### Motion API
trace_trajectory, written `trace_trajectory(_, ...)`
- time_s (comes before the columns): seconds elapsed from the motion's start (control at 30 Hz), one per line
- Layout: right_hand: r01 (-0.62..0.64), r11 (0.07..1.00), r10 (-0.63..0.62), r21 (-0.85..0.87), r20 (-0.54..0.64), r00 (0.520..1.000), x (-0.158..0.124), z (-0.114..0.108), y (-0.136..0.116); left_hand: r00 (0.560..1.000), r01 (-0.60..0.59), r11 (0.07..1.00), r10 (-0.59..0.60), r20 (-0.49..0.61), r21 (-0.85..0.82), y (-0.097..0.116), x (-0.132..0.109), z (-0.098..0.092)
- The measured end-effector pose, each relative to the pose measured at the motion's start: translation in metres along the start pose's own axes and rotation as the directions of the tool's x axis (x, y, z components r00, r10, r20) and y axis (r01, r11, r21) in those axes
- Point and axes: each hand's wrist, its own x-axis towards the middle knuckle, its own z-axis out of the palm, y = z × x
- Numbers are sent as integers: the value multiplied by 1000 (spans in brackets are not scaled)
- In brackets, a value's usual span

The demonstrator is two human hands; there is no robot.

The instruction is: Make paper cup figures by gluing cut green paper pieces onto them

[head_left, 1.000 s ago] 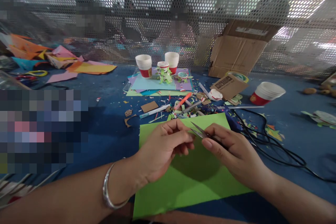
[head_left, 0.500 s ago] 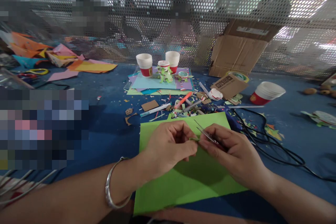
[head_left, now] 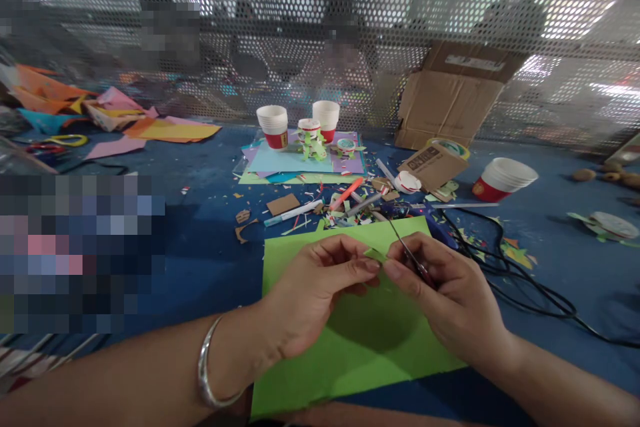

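A small piece of green paper (head_left: pixel 375 254) is pinched between the thumb and fingers of my left hand (head_left: pixel 313 290). My right hand (head_left: pixel 447 290) has a pair of scissors (head_left: pixel 409 252) in its curled fingers, with the thin blades pointing up and to the left. My right thumb tip and fingertip also meet the right end of the green piece. The scissors' handles are mostly hidden in my palm. Below both hands lies a large bright green sheet of paper (head_left: pixel 295 377) on the blue table.
Paper cups (head_left: pixel 273 127) and small paper turtles (head_left: pixel 311 147) stand on coloured sheets at the back. Markers (head_left: pixel 346 193) and scraps litter the middle. To the right are a cardboard box (head_left: pixel 445 103), more cups (head_left: pixel 505 179) and a black cable (head_left: pixel 540 297).
The green piece has turned so more of its flat face shows. The scissor blades, slightly apart before, now look closed together and point more steeply upward. Both hands remain close together.
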Motion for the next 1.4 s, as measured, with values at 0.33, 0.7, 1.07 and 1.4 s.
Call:
trace_trajectory(0.33, 0, 998, -6, 67, 79, 997, 0, -2, -3, 992, -32, 999, 37, 124, -42, 9, 1, 0)
trace_trajectory(0.7, -284, 888, 161, 361, 335, 929, -5, -6, 10, 979, -20, 991, -7, 202, 129, 34, 7, -14)
trace_trajectory(1.07, -379, 834, 223, 401, 384, 896, -5, -10, 7, 955, -150, 950, 67, 289, 274, 36, 8, -17)
trace_trajectory(1.4, -421, 808, 251, 412, 406, 879, -3, -10, 5, 917, -350, 809, 193, 349, 473, 39, 6, -21)
